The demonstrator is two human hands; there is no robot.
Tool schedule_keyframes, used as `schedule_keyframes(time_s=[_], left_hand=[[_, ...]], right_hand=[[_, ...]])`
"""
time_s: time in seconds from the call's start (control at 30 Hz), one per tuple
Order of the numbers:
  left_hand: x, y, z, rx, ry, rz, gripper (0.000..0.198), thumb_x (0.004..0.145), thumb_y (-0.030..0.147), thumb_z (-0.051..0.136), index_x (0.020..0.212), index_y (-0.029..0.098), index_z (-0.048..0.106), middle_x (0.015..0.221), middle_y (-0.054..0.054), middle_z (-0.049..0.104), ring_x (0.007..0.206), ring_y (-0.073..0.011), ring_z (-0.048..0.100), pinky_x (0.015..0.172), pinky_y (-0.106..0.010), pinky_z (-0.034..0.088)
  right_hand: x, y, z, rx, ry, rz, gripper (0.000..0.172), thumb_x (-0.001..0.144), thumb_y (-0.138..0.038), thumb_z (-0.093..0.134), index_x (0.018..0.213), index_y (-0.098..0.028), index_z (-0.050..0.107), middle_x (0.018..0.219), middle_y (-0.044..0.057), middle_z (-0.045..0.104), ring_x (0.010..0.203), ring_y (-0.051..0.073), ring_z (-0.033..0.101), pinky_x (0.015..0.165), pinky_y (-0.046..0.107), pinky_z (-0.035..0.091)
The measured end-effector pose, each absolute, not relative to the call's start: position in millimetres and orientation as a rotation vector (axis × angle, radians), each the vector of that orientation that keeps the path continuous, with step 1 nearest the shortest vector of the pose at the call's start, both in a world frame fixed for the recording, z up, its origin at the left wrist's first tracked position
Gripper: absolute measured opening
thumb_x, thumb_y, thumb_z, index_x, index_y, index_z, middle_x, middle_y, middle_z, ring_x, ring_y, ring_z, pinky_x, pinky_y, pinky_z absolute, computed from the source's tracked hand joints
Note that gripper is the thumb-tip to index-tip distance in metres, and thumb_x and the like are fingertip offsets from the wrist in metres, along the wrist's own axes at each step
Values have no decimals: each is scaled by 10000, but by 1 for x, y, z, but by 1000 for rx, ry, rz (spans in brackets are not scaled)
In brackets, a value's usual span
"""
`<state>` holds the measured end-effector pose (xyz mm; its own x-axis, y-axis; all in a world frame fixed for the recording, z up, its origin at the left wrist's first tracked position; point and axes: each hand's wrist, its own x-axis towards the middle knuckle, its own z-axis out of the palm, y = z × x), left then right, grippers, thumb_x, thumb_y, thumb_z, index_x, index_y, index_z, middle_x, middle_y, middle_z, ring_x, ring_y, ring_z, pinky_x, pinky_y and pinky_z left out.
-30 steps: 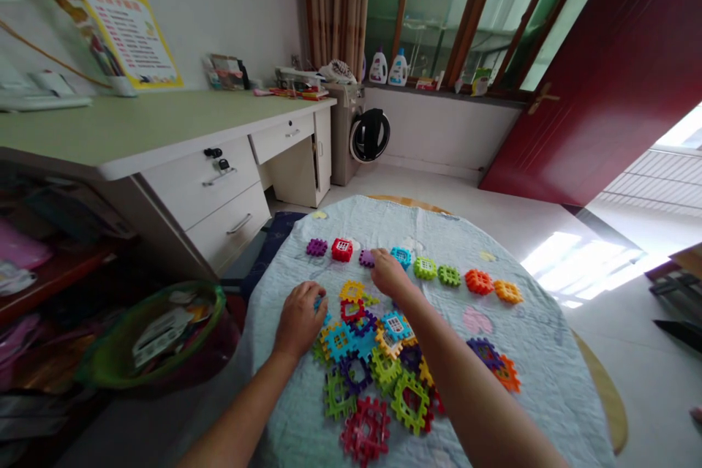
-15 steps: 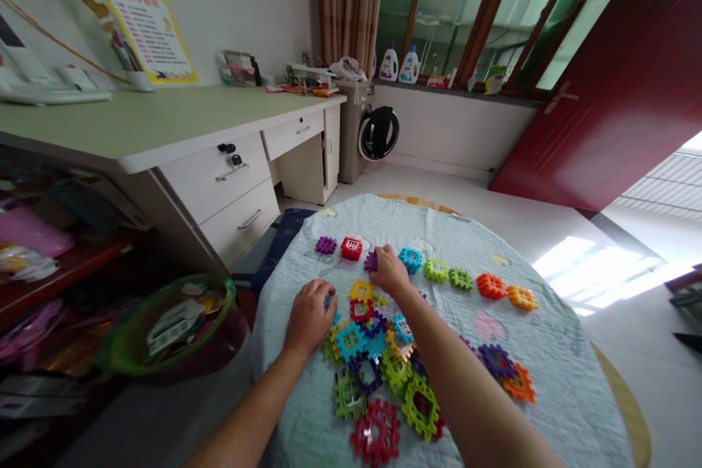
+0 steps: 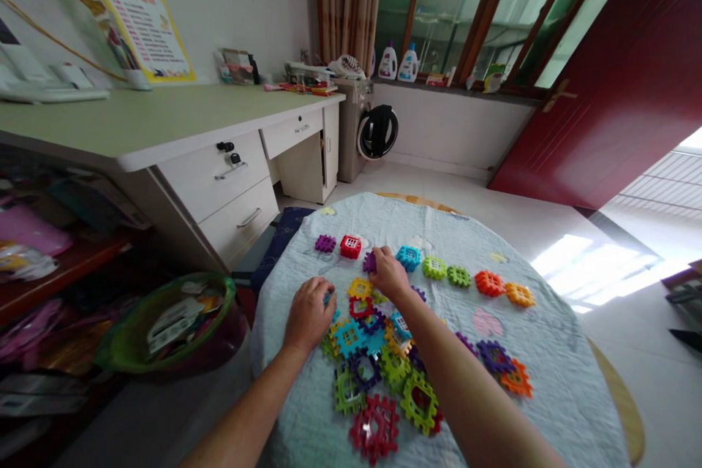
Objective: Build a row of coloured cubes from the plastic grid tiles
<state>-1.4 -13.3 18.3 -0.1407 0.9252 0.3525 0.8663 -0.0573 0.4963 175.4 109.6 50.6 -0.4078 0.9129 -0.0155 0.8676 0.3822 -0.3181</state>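
My right hand (image 3: 389, 273) is closed on a purple interlocking block (image 3: 369, 262) at the row along the far side of the table. That block stands between a red block (image 3: 350, 246) and a blue block (image 3: 409, 257). Under the curled fingertips of my left hand (image 3: 310, 313), a small part of a blue interlocking block (image 3: 327, 298) shows; the rest is hidden. Between my forearms lies a loose pile with a light blue piece (image 3: 349, 337), a green piece (image 3: 420, 402) and a dark red piece (image 3: 375, 429).
A pale patterned cloth (image 3: 553, 373) covers the round table. The row also holds a purple block (image 3: 325, 243), light green block (image 3: 434, 268) and orange-red block (image 3: 489, 283). Dark purple piece (image 3: 494, 356) lies at right. A green basket (image 3: 118, 347) stands left, below the desk (image 3: 180, 113).
The view has shifted very slightly. Both hands stay at the same blocks, and the blocks keep their places on the cloth.
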Motion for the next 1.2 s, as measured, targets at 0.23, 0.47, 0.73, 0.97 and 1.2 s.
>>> schedule_keyframes(time_s=[0.23,0.47,0.73,0.97,1.2], left_hand=[[-2,-14,19,1955,2051,1024,119,848,279,513,912,219,594,964,-68,632,981,-243,590,920,-412,466],[-8,-12,4,1787,2094,1410,566,760,203,563,1305,179,412,1292,-131,521,1252,-276,479,1055,-485,426],[-11,-11,-5,1716,2187,1396,682,721,134,543,1371,146,337,1344,-178,476,1304,-313,429,1035,-517,444],[-9,-11,2,1686,2182,1271,546,726,141,514,1266,178,450,1275,-120,546,1248,-263,491,1107,-466,384],[-36,17,26,1995,2034,851,583,672,185,595,1246,206,497,1318,-102,547,1274,-275,471,1123,-453,337]], right_hand=[[170,99,59,-1446,-2379,502,575,750,-203,578,1305,-193,429,1227,107,569,1050,225,596,839,294,450],[129,84,67,-1150,-2544,605,712,692,-198,649,1354,-187,387,1249,128,585,1139,259,554,925,350,443],[97,85,51,-1172,-2619,608,727,691,-184,677,1359,-115,399,1235,176,600,1133,297,549,945,416,449],[181,74,77,-1059,-2334,603,571,765,-193,626,1320,-201,489,1261,122,584,977,203,609,926,384,474],[310,7,77,-1362,-2063,470,349,857,-377,533,1141,-192,618,954,76,666,734,166,629,701,307,534]])
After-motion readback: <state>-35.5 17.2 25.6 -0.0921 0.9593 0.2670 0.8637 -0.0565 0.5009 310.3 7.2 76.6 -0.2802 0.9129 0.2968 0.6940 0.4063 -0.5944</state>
